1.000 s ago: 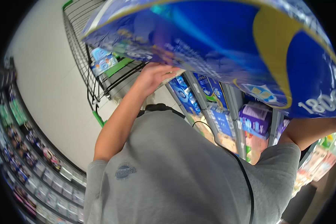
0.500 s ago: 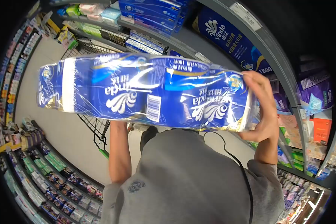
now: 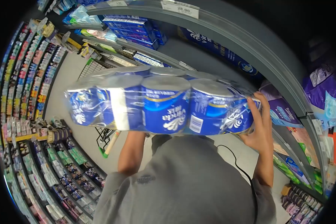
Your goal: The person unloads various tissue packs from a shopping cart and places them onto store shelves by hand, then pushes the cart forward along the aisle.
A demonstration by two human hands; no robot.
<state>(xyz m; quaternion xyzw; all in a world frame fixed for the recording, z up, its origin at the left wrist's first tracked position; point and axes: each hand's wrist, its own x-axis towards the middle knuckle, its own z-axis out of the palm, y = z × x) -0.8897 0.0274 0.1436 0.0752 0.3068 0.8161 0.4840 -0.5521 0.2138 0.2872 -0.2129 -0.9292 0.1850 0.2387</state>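
Note:
A long plastic-wrapped pack of blue Vinda toilet rolls (image 3: 166,108) spans the middle of the head view, held up in front of my chest. The pale round tops of the rolls show through the film, and the printed sides face me upside down. My right hand (image 3: 260,125) grips the pack's right end, fingers over the upper corner and thumb below. My left forearm (image 3: 131,153) runs up to the pack's lower edge. The left hand itself is hidden behind the pack, so its fingers cannot be seen.
A dark shelf (image 3: 227,30) with price tags curves past beyond the pack. Blue boxes (image 3: 132,30) sit on it, and purple packs (image 3: 283,112) stand at the right. A wire shopping cart (image 3: 91,69) is partly hidden behind the pack. Stocked shelves (image 3: 59,175) line the left.
The pack has tilted so the roll tops now show, and it has shifted slightly right and down in view. The shelf edge beyond it appears nearer. My right hand keeps its grip.

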